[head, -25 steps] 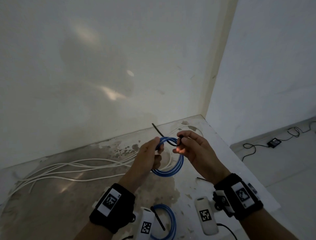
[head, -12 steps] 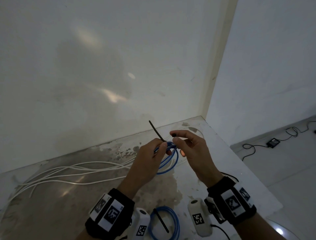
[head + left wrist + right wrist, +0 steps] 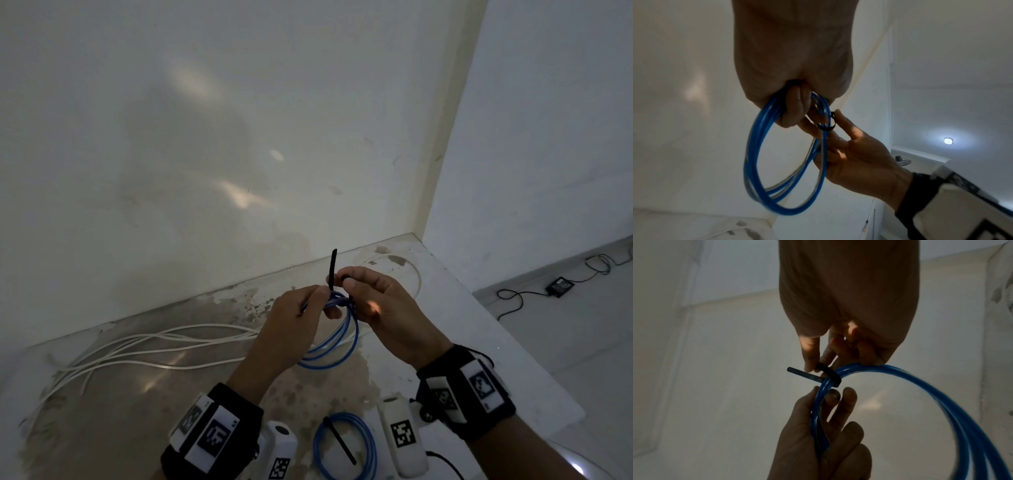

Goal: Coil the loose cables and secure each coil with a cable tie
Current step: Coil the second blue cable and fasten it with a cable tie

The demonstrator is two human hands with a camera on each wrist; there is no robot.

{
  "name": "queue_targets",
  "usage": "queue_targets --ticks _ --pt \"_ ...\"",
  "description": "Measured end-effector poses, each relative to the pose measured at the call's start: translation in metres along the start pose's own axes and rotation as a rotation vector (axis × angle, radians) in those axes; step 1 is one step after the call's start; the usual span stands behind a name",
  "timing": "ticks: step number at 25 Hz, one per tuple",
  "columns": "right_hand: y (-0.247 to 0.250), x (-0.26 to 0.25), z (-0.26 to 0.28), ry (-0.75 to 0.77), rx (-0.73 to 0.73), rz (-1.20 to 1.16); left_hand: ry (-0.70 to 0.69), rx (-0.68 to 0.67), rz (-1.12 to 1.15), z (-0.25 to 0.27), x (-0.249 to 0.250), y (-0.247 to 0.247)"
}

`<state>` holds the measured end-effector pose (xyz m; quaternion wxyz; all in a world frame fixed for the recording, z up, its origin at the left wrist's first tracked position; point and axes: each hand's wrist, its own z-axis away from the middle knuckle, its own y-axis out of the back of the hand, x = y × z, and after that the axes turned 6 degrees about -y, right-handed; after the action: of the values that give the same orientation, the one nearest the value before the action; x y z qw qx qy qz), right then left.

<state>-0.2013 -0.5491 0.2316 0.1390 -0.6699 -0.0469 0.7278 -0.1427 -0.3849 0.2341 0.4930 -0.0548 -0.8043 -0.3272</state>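
Note:
A coil of blue cable point(image 3: 337, 346) hangs above the table, and my left hand point(image 3: 298, 322) grips its top strands point(image 3: 764, 123). A black cable tie point(image 3: 331, 270) is wrapped round the bundle point(image 3: 831, 374), its tail sticking straight up. My right hand point(image 3: 373, 301) pinches the tie's looped part point(image 3: 823, 367) between thumb and forefinger, right next to the left fingers. Another blue coil point(image 3: 346, 445) with a black tie across it lies on the table near my wrists. Loose white cables point(image 3: 144, 346) sprawl over the table's left side.
The stained table point(image 3: 120, 418) ends against a white wall behind and has its edge on the right. On the floor beyond lie a black adapter point(image 3: 560, 286) and its thin cords. White tagged devices point(image 3: 404, 438) hang at my wrists.
The tie's tail has swung from leaning left to standing upright, and its loop has drawn tighter round the blue bundle. Both hands have risen slightly and come closer together.

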Motion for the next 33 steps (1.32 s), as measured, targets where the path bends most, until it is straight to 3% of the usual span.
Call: queue_targets --ticks 2,7,12,16,27,33 --pt "-0.007 0.004 0.000 0.010 0.044 0.007 0.040 0.049 0.033 0.002 0.002 0.000" --pt "-0.021 0.010 0.005 0.023 0.058 -0.056 -0.014 0.150 -0.041 0.004 0.004 0.012" --pt "-0.035 0.010 0.010 0.128 0.091 -0.034 0.127 0.190 0.213 0.010 0.013 0.011" --pt "-0.046 0.011 0.015 0.146 0.091 -0.027 0.100 0.302 0.209 0.014 0.009 0.016" --pt "-0.065 0.024 0.009 0.192 0.285 -0.068 0.073 0.354 0.124 0.022 0.000 0.023" --pt "-0.069 0.024 0.008 0.204 0.306 -0.154 0.055 0.326 0.146 0.025 -0.001 0.025"
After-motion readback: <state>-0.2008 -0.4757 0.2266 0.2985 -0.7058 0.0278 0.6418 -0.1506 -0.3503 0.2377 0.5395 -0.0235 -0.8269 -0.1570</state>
